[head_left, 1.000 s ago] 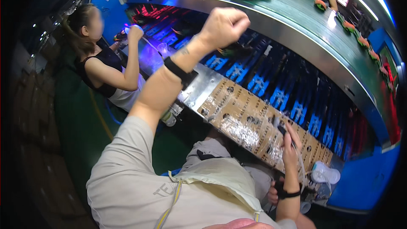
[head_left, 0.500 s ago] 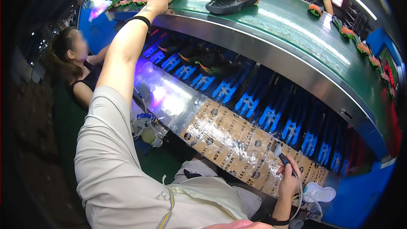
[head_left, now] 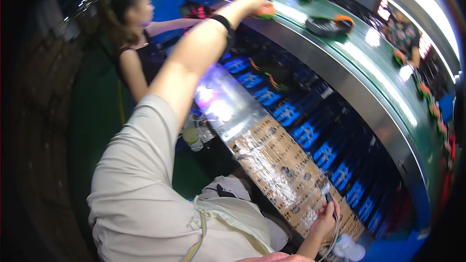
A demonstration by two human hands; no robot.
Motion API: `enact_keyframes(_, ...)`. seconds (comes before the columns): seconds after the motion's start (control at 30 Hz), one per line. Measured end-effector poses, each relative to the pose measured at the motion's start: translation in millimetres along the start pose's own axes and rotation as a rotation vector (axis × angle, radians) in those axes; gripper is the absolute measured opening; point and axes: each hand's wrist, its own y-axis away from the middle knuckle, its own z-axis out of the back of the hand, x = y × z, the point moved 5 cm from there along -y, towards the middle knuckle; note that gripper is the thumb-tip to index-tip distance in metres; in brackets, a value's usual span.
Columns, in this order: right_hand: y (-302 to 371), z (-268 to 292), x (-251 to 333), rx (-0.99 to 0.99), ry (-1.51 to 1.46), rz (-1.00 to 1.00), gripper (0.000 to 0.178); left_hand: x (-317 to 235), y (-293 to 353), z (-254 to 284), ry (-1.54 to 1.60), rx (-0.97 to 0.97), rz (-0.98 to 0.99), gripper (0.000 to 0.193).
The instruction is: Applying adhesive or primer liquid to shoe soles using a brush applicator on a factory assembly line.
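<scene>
At the near edge of the green conveyor belt, my left hand (head_left: 251, 3) is closed on a shoe sole. Its orange and green end (head_left: 266, 10) sticks out beside my fingers, and a dark part shows above them. Lower right, my right hand (head_left: 324, 219) grips a dark-handled brush (head_left: 330, 198) with a pale tip and a thin pale tube trailing from it. The brush is held over a board covered in printed brown paper and clear film (head_left: 276, 160). Another black sole with an orange end (head_left: 327, 26) lies on the belt to the right of my left hand.
Several orange and green soles line the belt (head_left: 374, 73). Below its metal side runs a row of blue holders (head_left: 306, 136), with dark shoe parts at the far end. A person (head_left: 138, 39) sits at left; another (head_left: 405, 34) stands across the belt. A white shoe-shaped item (head_left: 349, 247) lies lower right.
The view has swung left, so the scene sits further right. My left hand has brought the sole toward the belt's near edge, its orange end now showing. My right hand still holds the brush.
</scene>
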Motion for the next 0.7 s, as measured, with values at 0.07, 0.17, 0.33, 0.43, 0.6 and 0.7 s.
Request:
enact_keyframes(0.07,0,4,-6,-0.053,-0.02,-0.007,0.025,16,17,-10,0.336,-0.417,0.192,0.055)
enact_keyframes(0.17,0,7,-14,-0.079,-0.087,-0.067,0.023,19,66,-39,0.918,-0.843,0.38,0.075)
enact_keyframes(0.33,11,10,-16,-0.1,-0.17,-0.152,0.017,-50,167,-66,1.61,-0.838,0.155,0.039)
enact_keyframes(0.43,22,2,-19,-0.13,-0.274,-0.243,0.016,-111,225,-111,1.968,-0.273,0.14,0.028)
enact_keyframes(0.6,30,-27,-21,-0.009,-0.251,-0.282,0.015,-191,318,-190,2.577,0.544,0.183,0.045)
enact_keyframes(0.7,35,-50,-8,0.065,-0.17,-0.213,0.019,-224,361,-182,2.621,0.669,0.04,0.053)
